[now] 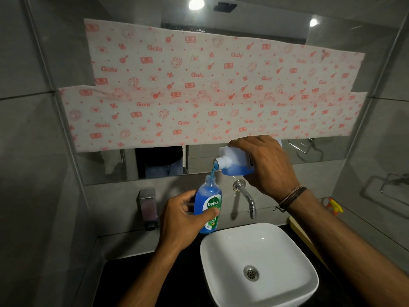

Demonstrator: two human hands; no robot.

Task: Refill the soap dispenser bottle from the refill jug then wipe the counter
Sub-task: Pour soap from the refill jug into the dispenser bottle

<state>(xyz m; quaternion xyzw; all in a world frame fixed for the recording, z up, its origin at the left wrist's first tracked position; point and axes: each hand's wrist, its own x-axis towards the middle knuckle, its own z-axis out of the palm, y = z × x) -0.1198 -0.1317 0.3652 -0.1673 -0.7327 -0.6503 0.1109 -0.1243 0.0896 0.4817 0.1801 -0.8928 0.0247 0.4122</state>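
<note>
My left hand (188, 220) grips a clear soap bottle (209, 196) with a green Dettol label, held upright above the back left rim of the basin. The bottle has no pump on it and is nearly full of blue liquid. My right hand (267, 167) holds a translucent refill jug (232, 160) tipped on its side just above and right of the bottle. A thin blue stream runs from the jug's spout into the bottle's open neck. The jug holds only a little blue liquid.
A white square basin (221, 251) sits on a dark counter (177, 280). A chrome wall tap (246, 196) sticks out behind it. A wall soap dispenser (148, 207) is at left. Patterned sheets (199, 89) cover the mirror. A yellow and red object (335, 207) lies at right.
</note>
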